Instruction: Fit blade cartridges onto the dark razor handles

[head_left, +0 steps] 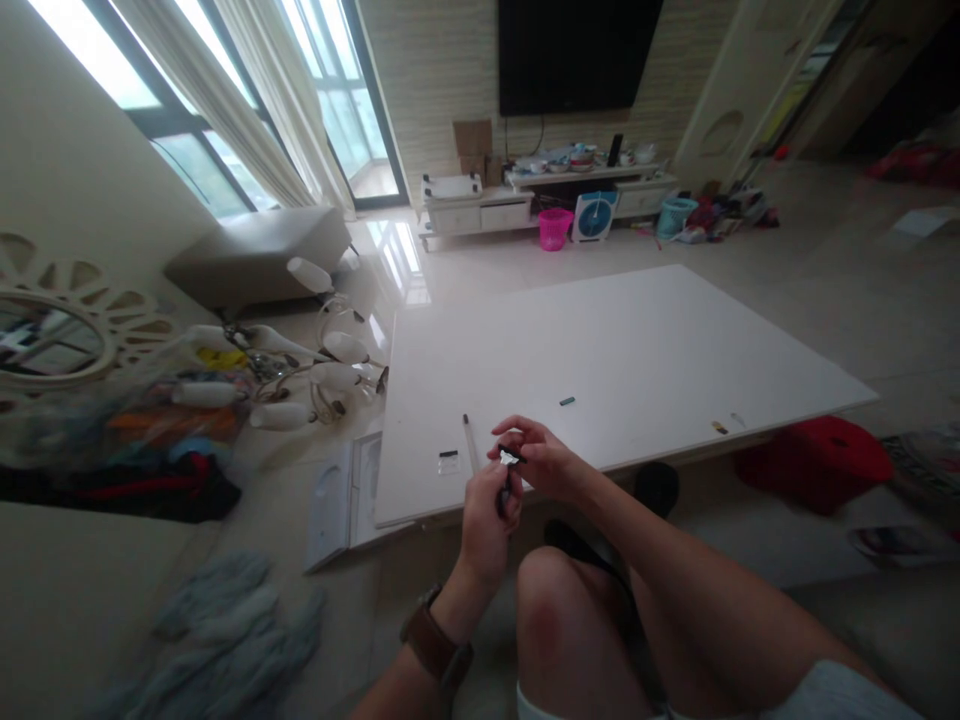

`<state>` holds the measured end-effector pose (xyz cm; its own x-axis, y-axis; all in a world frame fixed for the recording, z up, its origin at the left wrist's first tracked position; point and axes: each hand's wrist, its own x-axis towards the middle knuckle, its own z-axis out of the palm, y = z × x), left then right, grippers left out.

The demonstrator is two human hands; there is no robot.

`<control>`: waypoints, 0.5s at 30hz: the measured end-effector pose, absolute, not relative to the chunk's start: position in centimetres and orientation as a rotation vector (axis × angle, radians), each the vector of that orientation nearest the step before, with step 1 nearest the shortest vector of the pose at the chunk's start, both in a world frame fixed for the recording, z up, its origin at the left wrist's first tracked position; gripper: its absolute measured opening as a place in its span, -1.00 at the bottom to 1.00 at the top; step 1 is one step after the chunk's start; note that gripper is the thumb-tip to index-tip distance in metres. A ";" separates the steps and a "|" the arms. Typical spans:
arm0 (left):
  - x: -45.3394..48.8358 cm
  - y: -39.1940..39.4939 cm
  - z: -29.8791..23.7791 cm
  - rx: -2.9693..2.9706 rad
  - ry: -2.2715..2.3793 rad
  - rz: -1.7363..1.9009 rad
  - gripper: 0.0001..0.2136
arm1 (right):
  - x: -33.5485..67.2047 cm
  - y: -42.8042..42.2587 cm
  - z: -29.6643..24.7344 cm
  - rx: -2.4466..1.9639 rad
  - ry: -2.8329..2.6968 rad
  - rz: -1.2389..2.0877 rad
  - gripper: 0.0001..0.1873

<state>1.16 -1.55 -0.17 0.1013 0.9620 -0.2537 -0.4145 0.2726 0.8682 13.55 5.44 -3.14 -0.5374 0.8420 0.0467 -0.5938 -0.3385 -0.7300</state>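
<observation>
My left hand (489,520), with a brown watch strap at the wrist, is closed around a small dark tool whose tip points up. My right hand (536,458) pinches a small shiny metal part (510,458) right at the tool's tip. Both hands meet just above the near edge of a large white board (637,350) lying flat on the floor. On the board lie a thin pencil-like stick (470,441), a small clear bag with a dark strip (448,460) and a little green piece (567,401).
A red stool (817,460) sits under the board's right edge. A chandelier with white glass shades (300,370) lies on the floor at left, beside a pile of clothes. White foam pieces (337,500) rest by the board's left corner. My bare knee is below.
</observation>
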 end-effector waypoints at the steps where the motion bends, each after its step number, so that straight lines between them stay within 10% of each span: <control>1: 1.1 -1.6 -0.2 0.732 0.979 1.156 -0.63 | 13.6 5.4 -3.1 -0.424 -0.872 1.951 -0.56; 15: 1.1 -1.6 -0.8 0.765 0.979 1.156 -0.65 | 14.0 6.0 -3.4 -0.377 -0.827 1.907 -0.54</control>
